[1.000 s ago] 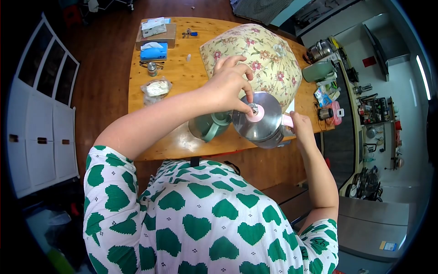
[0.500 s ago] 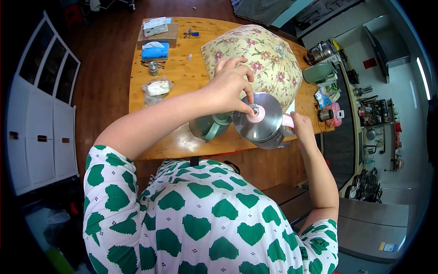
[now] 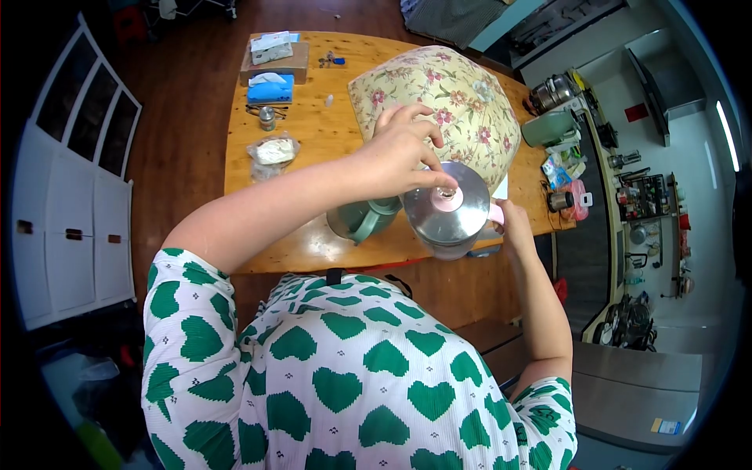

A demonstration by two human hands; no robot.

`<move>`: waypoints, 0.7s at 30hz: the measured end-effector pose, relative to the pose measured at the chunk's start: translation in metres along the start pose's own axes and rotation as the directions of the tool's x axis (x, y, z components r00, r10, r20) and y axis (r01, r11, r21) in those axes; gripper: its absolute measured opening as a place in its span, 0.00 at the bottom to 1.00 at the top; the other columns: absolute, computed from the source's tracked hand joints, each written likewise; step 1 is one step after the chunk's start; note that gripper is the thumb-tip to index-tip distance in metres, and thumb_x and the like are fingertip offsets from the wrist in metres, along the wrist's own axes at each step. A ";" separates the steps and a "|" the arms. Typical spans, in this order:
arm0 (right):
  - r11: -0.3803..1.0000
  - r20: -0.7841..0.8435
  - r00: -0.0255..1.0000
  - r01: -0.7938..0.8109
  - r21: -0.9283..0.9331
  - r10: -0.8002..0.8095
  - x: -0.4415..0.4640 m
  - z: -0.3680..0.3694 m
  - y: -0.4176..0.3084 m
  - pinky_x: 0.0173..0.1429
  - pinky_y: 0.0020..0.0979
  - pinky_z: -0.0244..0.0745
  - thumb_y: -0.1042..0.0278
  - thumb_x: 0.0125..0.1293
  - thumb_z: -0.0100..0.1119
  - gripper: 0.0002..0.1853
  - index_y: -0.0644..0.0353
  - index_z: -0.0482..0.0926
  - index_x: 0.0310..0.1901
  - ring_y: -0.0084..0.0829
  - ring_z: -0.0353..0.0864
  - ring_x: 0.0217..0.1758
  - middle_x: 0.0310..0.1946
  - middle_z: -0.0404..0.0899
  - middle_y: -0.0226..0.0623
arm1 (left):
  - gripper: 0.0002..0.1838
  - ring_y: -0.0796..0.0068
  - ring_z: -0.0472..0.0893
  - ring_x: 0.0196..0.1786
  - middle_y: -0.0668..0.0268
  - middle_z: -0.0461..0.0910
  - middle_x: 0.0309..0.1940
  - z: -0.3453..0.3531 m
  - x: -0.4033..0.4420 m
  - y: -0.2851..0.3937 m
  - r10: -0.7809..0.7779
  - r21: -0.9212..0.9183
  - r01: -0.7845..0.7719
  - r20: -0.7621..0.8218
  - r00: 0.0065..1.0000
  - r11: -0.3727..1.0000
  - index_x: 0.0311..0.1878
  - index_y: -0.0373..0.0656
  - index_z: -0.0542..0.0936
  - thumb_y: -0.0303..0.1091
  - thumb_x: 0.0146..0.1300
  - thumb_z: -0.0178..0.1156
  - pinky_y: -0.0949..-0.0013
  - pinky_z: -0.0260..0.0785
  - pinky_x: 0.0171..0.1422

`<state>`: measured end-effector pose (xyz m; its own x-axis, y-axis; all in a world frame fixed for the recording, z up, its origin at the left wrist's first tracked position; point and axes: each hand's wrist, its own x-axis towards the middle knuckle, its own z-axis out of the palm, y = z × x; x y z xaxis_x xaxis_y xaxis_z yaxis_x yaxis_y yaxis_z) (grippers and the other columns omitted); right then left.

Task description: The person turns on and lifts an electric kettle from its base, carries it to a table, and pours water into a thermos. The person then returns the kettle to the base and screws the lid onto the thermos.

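Note:
My right hand (image 3: 513,225) is closed around the pink handle (image 3: 496,213) of a lidded pot. The round, shiny metal lid (image 3: 427,219) has a small knob on a pink base (image 3: 447,198) and covers the top of the pot (image 3: 452,252). Over the lid, my left hand (image 3: 403,153) has its thumb tip at the knob, with the other fingers bent and spread apart. Left of the pot stands a green pitcher-like vessel (image 3: 364,222) with a handle, partly hidden under my left forearm.
A floral fabric cover (image 3: 446,94) spreads over the table (image 3: 313,149) ahead. On the left lie a bagged white item (image 3: 274,151), a small jar (image 3: 267,117) and a blue tissue pack (image 3: 270,90). Another green vessel (image 3: 548,127) and a pink-lidded container (image 3: 580,200) stand at the right.
The thumb and index finger of my left hand have come apart at the knob. The lidded pot has shifted slightly right and tilted a little, with my right hand still on its handle.

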<state>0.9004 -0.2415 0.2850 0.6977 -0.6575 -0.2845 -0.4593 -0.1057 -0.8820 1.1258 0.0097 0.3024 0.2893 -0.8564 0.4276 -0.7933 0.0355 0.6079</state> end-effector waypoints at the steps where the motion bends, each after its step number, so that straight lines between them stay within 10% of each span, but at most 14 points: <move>1: 1.000 -0.004 1.000 -0.013 0.022 0.013 0.000 0.001 0.003 0.29 0.26 0.58 0.58 0.70 0.56 0.16 0.60 0.83 0.32 0.21 0.68 0.23 0.22 0.75 0.27 | 0.18 0.47 0.56 0.80 0.63 0.79 0.60 0.001 0.000 0.000 -0.003 0.003 0.003 0.009 1.000 1.000 0.38 0.55 0.94 0.55 0.71 0.64 0.38 0.37 0.84; 6: 0.997 0.001 0.997 -0.074 0.034 0.074 0.001 0.002 0.022 0.33 0.24 0.57 0.52 0.72 0.53 0.20 0.61 0.86 0.46 0.18 0.68 0.27 0.26 0.76 0.23 | 0.28 0.47 0.54 0.81 0.60 0.77 0.65 0.008 -0.001 -0.008 0.038 -0.027 -0.037 0.033 0.999 0.999 0.49 0.57 0.93 0.58 0.82 0.44 0.39 0.35 0.85; 10: 0.990 -0.032 0.996 -0.078 0.121 0.083 -0.003 0.009 0.020 0.31 0.26 0.57 0.54 0.71 0.54 0.17 0.59 0.84 0.37 0.21 0.67 0.25 0.23 0.74 0.26 | 0.29 0.49 0.55 0.82 0.61 0.76 0.67 0.006 0.005 -0.018 -0.024 -0.041 0.019 -0.121 0.992 0.999 0.61 0.57 0.88 0.60 0.83 0.41 0.41 0.37 0.85; 16: 0.989 -0.033 0.998 -0.050 0.140 0.055 -0.006 0.007 0.019 0.31 0.26 0.57 0.53 0.71 0.54 0.17 0.60 0.84 0.37 0.21 0.67 0.25 0.22 0.73 0.26 | 0.18 0.53 0.64 0.76 0.65 0.82 0.59 -0.026 0.009 -0.020 -0.050 -0.146 -0.022 -0.477 0.877 0.989 0.61 0.51 0.86 0.48 0.79 0.56 0.47 0.52 0.82; 21: 0.990 -0.050 0.997 -0.053 0.129 0.060 -0.009 0.007 0.011 0.31 0.27 0.58 0.54 0.70 0.56 0.17 0.60 0.84 0.35 0.21 0.67 0.25 0.22 0.74 0.27 | 0.10 0.55 0.67 0.74 0.68 0.82 0.54 -0.028 0.005 -0.012 0.019 -0.110 -0.042 -0.201 0.979 0.993 0.50 0.52 0.91 0.41 0.70 0.67 0.50 0.55 0.80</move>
<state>0.8929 -0.2312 0.2757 0.6406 -0.6990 -0.3180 -0.4213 0.0264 -0.9066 1.1517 0.0194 0.3154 0.3760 -0.7346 0.5648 -0.7412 0.1274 0.6591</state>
